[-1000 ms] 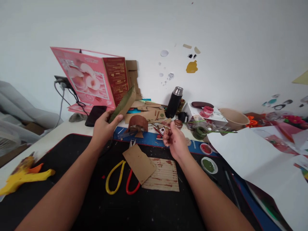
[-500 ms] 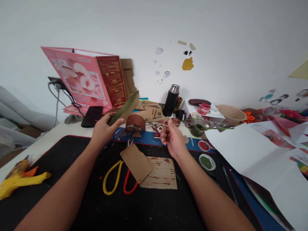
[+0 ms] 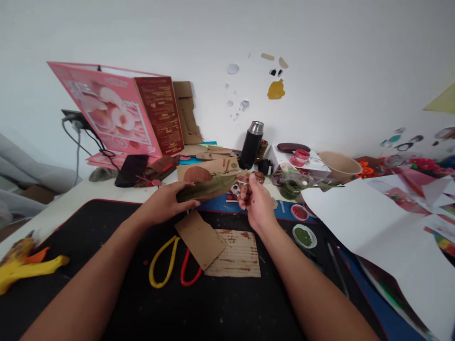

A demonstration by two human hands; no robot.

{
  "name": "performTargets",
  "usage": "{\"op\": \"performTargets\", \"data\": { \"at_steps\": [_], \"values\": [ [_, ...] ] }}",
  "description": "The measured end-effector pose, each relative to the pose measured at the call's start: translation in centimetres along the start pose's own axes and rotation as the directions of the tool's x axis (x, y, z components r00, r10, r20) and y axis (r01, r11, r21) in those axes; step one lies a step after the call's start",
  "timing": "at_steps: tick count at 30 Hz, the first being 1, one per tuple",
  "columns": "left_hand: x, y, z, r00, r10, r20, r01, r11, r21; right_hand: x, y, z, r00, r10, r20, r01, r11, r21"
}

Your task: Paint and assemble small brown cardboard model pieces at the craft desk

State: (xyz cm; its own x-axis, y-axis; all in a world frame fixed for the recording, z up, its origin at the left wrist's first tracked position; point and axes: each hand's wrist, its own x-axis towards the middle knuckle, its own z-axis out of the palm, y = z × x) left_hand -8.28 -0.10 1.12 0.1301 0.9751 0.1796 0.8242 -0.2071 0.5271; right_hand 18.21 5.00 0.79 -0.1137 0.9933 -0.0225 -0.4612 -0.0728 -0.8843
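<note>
Left hand (image 3: 166, 202) centre frame, clasping olive-green cardboard strip (image 3: 209, 186) held near level, right hand (image 3: 259, 204) just right of strip's tip, fingers curled, hold cannot be told, yellow-and-red scissors (image 3: 182, 270) below, black flask (image 3: 250, 150) above.

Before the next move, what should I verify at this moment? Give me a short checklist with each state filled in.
1. Grip: the left hand clasps the green strip: ok.
2. The right hand is by the strip's tip with its fingers curled: ok. Whether it pinches anything: cannot tell.
3. The scissors are fully visible: not ok, since the cardboard piece covers the blades.
4. The green paint lid is clear of both forearms: ok.
5. The strip's paint is dry: cannot tell.
</note>
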Motion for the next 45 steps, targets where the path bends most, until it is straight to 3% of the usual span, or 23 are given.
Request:
{"op": "performTargets", "data": {
  "at_steps": [6,15,26,30,33,36,38,40,42,45],
  "values": [
    [0.1,-0.9,0.5,0.991,-0.027,0.129,0.004,0.984,0.176,0.2,0.0,-0.2,1.0,-0.023,-0.021,0.023,1.0,-0.016],
    [0.0,-0.7,0.4,0.982,-0.084,0.17,0.024,0.944,0.328,-0.1,0.3,0.1,0.999,-0.049,0.018,0.05,0.996,-0.075],
    [-0.3,-0.4,0.2,0.969,-0.096,0.226,0.021,0.949,0.313,-0.5,0.6,0.3,0.998,-0.037,0.055,0.046,0.983,-0.177],
    [-0.2,-0.7,-0.2,0.988,-0.074,0.132,0.038,0.965,0.258,-0.6,0.6,0.3,0.996,-0.043,0.074,0.058,0.975,-0.214],
    [-0.1,-0.4,-0.8,0.996,-0.063,-0.064,0.072,0.985,0.154,-0.6,0.6,0.3,0.996,-0.048,0.08,0.065,0.971,-0.231],
    [-0.2,0.2,-1.3,0.954,-0.127,-0.27,0.144,0.989,0.044,-0.6,0.6,0.3,0.994,-0.05,0.093,0.071,0.968,-0.239],
    [-0.1,0.4,-1.6,0.919,-0.186,-0.347,0.195,0.981,-0.009,-0.6,0.5,0.3,0.993,-0.054,0.1,0.077,0.968,-0.24],
    [0.1,0.5,-1.8,0.908,-0.194,-0.372,0.193,0.98,-0.041,-0.5,0.4,0.2,0.993,-0.064,0.104,0.086,0.97,-0.228],
    [0.6,0.3,-2.1,0.928,-0.128,-0.349,0.137,0.991,0.002,-0.5,0.2,0.1,0.991,-0.074,0.111,0.095,0.974,-0.205],
    [2.1,-0.1,-2.5,0.978,-0.003,-0.207,0.041,0.984,0.175,-0.4,0.0,0.1,0.99,-0.078,0.119,0.1,0.978,-0.185]
  ]
}}
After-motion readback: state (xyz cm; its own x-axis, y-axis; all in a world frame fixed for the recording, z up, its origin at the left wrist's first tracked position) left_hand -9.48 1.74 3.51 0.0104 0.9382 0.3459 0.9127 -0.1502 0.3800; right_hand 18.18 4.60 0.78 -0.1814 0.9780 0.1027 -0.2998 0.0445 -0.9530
